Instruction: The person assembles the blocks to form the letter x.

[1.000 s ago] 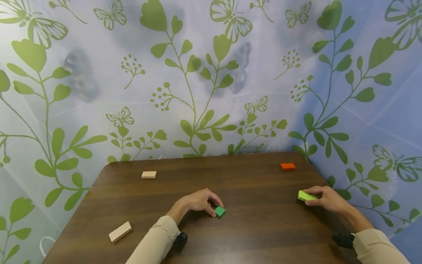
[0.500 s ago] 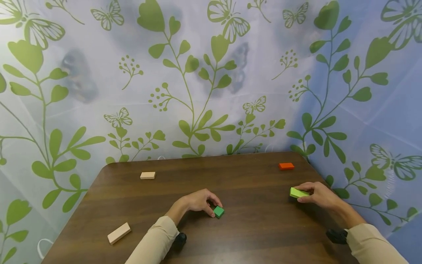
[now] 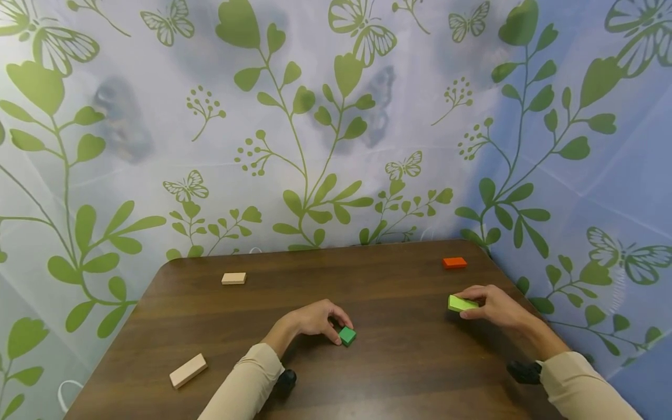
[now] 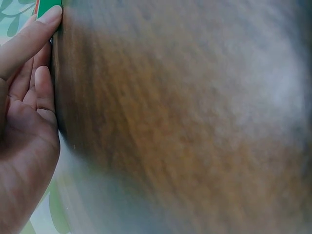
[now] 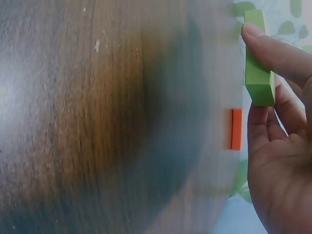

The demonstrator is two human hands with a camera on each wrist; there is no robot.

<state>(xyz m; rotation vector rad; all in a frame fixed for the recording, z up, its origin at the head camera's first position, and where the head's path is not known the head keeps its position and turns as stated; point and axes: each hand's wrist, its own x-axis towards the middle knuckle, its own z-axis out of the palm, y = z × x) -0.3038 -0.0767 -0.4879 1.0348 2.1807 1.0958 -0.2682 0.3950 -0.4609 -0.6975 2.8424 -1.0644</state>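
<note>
In the head view the left hand (image 3: pixel 315 319) pinches a small dark green block (image 3: pixel 347 335) between thumb and fingers, near the middle of the table. The left wrist view shows the thumb against the green block (image 4: pixel 48 5) at the top edge. On the right, the right hand (image 3: pixel 496 306) holds a light green block (image 3: pixel 462 303) by its right end, its left end sticking out. In the right wrist view the thumb lies across that light green block (image 5: pixel 258 73), with fingers behind it.
An orange-red block (image 3: pixel 454 263) lies at the back right of the brown table (image 3: pixel 388 379). One pale wooden block (image 3: pixel 233 278) lies at the back left, another (image 3: pixel 188 371) at the front left. Behind the table hangs a leaf-patterned cloth (image 3: pixel 210 146).
The right hand has moved left across the table with the light green block in its grip. The left hand keeps its hold on the dark green block; the whole head view has shifted slightly.
</note>
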